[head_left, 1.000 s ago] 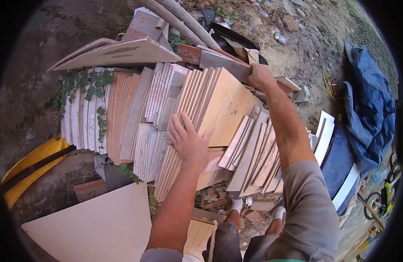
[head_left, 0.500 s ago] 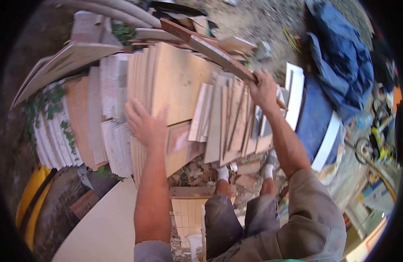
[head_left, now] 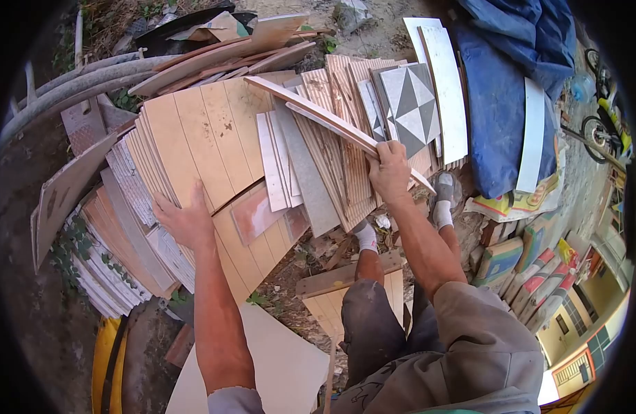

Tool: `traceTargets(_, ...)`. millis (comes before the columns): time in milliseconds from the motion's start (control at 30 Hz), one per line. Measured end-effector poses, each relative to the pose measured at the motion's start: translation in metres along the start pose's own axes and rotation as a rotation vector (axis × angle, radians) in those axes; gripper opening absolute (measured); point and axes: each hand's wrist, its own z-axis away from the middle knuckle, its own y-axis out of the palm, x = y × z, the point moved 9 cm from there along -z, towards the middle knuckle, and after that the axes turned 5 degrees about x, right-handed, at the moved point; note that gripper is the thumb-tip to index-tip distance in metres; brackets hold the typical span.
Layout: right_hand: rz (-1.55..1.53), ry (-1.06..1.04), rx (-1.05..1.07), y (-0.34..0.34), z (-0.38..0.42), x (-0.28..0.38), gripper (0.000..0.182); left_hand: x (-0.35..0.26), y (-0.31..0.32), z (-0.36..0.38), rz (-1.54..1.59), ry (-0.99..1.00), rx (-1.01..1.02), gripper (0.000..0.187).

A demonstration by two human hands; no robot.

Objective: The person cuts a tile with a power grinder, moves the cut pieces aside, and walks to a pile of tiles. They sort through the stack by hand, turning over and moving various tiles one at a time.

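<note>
My left hand (head_left: 185, 219), fingers spread, lies against the edges of a leaning stack of beige tiles (head_left: 194, 138). My right hand (head_left: 390, 172) grips a long, thin tile (head_left: 316, 116), seen nearly edge-on and slanting down to the right across the row. Behind the held tile lean ribbed brownish tiles (head_left: 339, 86), a grey tile (head_left: 307, 152) and a tile with a grey-and-white triangle pattern (head_left: 413, 103). A pinkish tile piece (head_left: 254, 215) rests on the beige tiles near my left hand.
White panels (head_left: 445, 90) and a blue tarp (head_left: 497, 124) stand right of the row. Grey pipes (head_left: 83, 76) run behind on the left. A pale board (head_left: 263, 359) lies in front, and several bags (head_left: 539, 283) are piled at right. Rubble surrounds my feet.
My view has turned, so the stacks sit differently in the picture. The held tile has swung away from the back boards and now lies across the ribbed tiles. My left hand stays on the beige stack.
</note>
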Motion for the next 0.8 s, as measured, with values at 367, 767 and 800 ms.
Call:
traceTargets(367,-0.057,-0.195,0.189,0.053,0.029,0.021,0.043,0.003,0.003,0.001,-0.012,-0.004,0.013,0.095)
traceTargets(767,0.029,-0.176,0.149,0.063,0.018,0.015,0.075,0.0,-0.001,0.001,-0.026,-0.027,0.003,0.096)
traceTargets(800,0.008,-0.134,0.223,0.067,0.01,0.012,0.08,-0.001,-0.001,0.002,-0.025,-0.025,0.009,0.096)
